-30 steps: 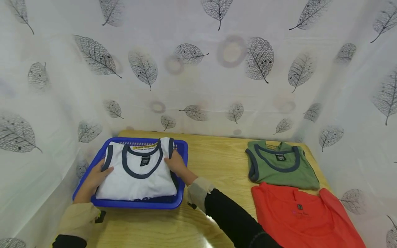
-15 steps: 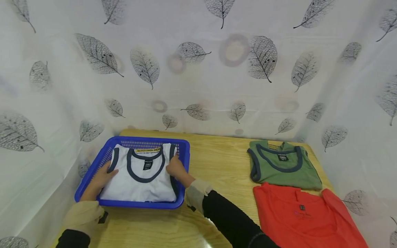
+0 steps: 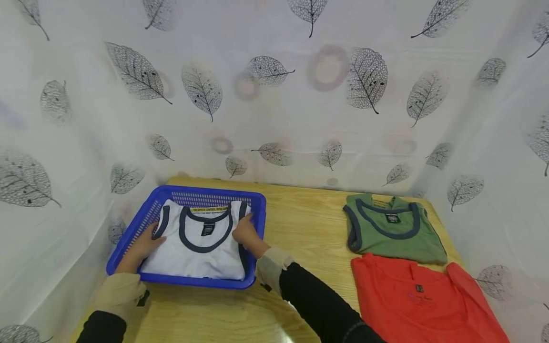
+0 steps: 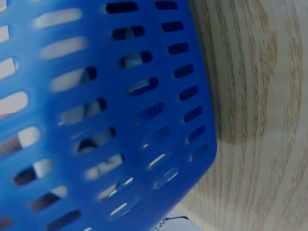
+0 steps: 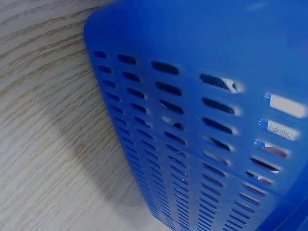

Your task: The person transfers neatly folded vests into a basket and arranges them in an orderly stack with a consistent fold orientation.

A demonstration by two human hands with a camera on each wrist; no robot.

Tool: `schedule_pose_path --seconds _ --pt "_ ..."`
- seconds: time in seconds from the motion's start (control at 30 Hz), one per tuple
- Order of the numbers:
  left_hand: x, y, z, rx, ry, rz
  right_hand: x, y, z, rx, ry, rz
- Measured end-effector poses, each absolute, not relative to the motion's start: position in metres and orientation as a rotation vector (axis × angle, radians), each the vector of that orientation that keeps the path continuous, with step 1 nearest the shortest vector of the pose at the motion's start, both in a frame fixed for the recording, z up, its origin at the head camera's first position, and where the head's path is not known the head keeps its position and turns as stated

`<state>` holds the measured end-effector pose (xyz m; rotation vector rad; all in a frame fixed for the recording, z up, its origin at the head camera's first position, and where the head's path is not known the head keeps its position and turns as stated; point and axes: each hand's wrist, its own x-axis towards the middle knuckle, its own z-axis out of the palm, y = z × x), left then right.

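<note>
A folded white tank top (image 3: 176, 255) with dark navy trim lies in the blue plastic basket (image 3: 193, 282) at the left of the head view. My left hand (image 3: 143, 245) grips the garment's left edge, thumb on top and fingers mostly hidden under the cloth. At the opposite edge, near the right armhole, my right hand (image 3: 248, 233) pinches the fabric. In the left wrist view the slotted basket wall (image 4: 110, 144) blocks most of the hand. The right wrist view likewise shows the basket's outer side (image 5: 192, 144), with bits of cloth behind its slots.
A folded green tank top (image 3: 386, 245) lies at the back right of the wooden table (image 3: 300, 228). In front of it is a folded red shirt (image 3: 420, 309). A white leaf-print curtain (image 3: 274, 114) surrounds the table's back and sides.
Both hands have lowered the white tank top deeper into the basket and toward its front; more of the basket's back wall shows. The view has shifted slightly.
</note>
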<state>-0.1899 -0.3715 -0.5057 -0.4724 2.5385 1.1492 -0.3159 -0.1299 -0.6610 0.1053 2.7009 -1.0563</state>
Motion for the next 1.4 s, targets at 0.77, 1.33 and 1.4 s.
schedule_pose_path --seconds 0.77,1.33,1.4 --pt "-0.186 -0.359 -0.511 0.161 3.238 0.894 -0.226 -0.1 -0.496 -0.204 2.76 -1.045" --pt "-0.18 -0.355 -0.506 0.04 2.939 0.793 -0.223 -0.099 -0.493 -0.296 2.769 -0.899" --pt "-0.179 -0.352 -0.503 0.045 2.985 0.774 -0.221 -0.097 -0.49 -0.391 2.807 -0.856"
